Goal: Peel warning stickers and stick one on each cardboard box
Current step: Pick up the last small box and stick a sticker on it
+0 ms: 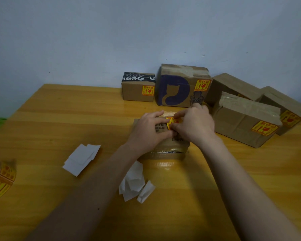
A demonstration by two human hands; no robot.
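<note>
Sticker going onto the box under your hands, around the middle of the table.

Your yellow warning sticker (172, 121) lies on top of the flat cardboard box (167, 145), and both hands work it: your right hand (193, 126) has its fingers curled and pinches the sticker's right side, while your left hand (147, 132) lies over the box with its thumb near the sticker's left edge (whether it presses or pinches is hidden). White backing papers (82, 158) lie toward the left, more scraps (135, 183) near the front edge, and the sticker roll (0, 180) sits at the left edge. Along the far edge, stickered boxes stand: a small one (138, 90), a cat-print box (182, 86), and three more (245, 122) toward the far right corner.
</note>
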